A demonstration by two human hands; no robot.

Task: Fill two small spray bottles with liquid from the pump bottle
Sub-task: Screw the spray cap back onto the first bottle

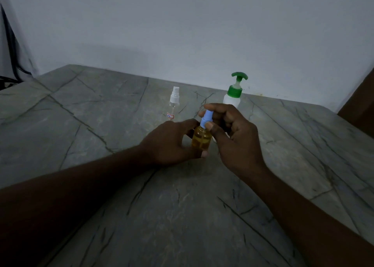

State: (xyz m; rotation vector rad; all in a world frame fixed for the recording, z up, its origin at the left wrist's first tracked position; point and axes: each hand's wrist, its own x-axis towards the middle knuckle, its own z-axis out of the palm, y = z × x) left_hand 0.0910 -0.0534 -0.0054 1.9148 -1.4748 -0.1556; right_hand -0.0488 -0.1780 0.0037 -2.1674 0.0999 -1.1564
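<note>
Spray bottle (201, 140) of amber liquid sits gripped by the left hand (168, 143); just above that grip the right hand (232, 137) pinches its blue nozzle (204, 120).

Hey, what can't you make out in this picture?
Head view:
Pump bottle: lower body hidden behind the right hand, so its fill level is unknown.
Clear spray bottle: label print too small to read.
Amber bottle: base covered by the left hand.
Brown object at right edge: cut off by the frame.
</note>
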